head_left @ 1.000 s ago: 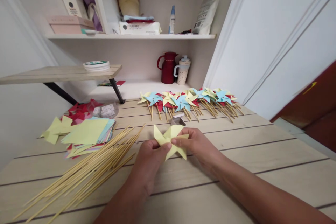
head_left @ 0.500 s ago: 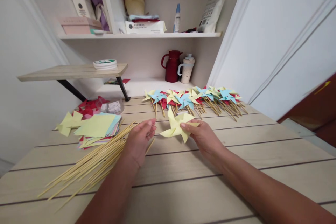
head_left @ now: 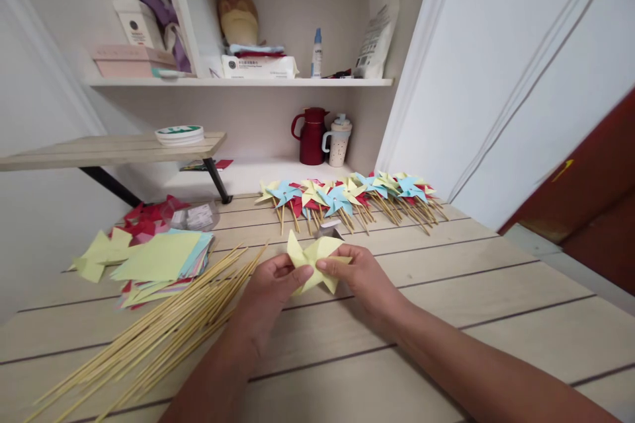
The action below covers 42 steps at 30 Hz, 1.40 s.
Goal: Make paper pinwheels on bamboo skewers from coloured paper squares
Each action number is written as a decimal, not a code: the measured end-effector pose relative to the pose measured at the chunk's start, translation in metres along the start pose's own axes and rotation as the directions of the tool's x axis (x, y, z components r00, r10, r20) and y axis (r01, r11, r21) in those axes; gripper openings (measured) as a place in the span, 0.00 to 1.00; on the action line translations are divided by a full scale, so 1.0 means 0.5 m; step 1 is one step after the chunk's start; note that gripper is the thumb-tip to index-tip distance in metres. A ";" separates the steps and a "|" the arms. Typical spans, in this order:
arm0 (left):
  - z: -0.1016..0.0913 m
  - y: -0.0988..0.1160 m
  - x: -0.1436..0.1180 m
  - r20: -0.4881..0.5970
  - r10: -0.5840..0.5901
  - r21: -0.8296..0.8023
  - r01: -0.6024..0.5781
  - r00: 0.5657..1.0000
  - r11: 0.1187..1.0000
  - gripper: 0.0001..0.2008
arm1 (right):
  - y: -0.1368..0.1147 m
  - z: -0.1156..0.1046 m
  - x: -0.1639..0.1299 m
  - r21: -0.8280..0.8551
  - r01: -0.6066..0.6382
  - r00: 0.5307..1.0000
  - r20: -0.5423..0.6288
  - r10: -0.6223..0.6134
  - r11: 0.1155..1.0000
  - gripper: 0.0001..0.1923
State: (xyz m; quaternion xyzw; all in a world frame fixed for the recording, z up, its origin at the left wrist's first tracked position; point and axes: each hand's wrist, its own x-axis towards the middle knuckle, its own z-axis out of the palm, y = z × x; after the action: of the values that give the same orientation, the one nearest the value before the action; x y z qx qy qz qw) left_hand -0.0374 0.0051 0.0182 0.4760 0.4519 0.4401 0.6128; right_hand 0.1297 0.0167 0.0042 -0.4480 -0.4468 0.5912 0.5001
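Centrally, left hand [head_left: 272, 284] and right hand [head_left: 358, 272] pinch stickless yellow folded-paper pinwheel [head_left: 313, 262]; finished pinwheels [head_left: 347, 195] upper centre; bamboo skewers [head_left: 163, 334], paper squares [head_left: 161, 259] remain.

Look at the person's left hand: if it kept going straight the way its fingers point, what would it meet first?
The left hand points right toward the yellow paper pinwheel, which it already pinches. Just beyond are the right hand's fingertips, probably met next, though depth is unclear.

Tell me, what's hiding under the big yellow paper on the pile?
Under the top yellow sheet peek edges of blue, pink and red papers, stacked on the wooden table. How many sheets lie beneath is covered. Both hands hold a yellow pinwheel nearby.
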 end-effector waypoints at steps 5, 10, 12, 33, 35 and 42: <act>-0.001 -0.014 0.002 -0.086 0.020 0.080 -0.013 0.996 0.997 0.14 | 0.007 0.004 -0.004 0.014 0.000 1.000 0.006 0.000 1.000 0.16; 0.001 -0.018 0.002 -0.156 0.002 0.090 0.013 0.988 0.996 0.12 | -0.001 0.004 -0.002 0.053 -0.023 0.999 0.039 0.021 0.998 0.17; 0.003 -0.015 -0.002 -0.137 -0.011 0.053 0.018 0.990 0.998 0.13 | -0.008 0.002 -0.003 0.099 -0.017 0.994 0.109 0.006 0.995 0.19; 0.012 -0.019 -0.006 -0.261 -0.058 0.082 0.082 0.964 0.993 0.16 | 0.001 -0.004 0.004 0.132 -0.043 0.984 0.177 0.019 0.990 0.17; 0.012 -0.020 -0.006 -0.258 -0.053 0.090 0.078 0.965 0.993 0.16 | 0.003 -0.005 0.003 0.098 -0.042 0.984 0.177 0.024 0.994 0.17; 0.005 -0.026 -0.004 -0.260 -0.043 0.008 0.046 0.965 0.999 0.17 | 0.002 -0.004 0.002 0.067 -0.009 0.987 0.158 -0.001 0.998 0.18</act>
State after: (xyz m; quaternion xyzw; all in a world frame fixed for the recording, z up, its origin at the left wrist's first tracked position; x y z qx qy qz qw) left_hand -0.0338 0.0007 0.0059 0.4084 0.5419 0.4816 0.5546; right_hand 0.1313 0.0175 0.0029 -0.3836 -0.4640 0.6406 0.4766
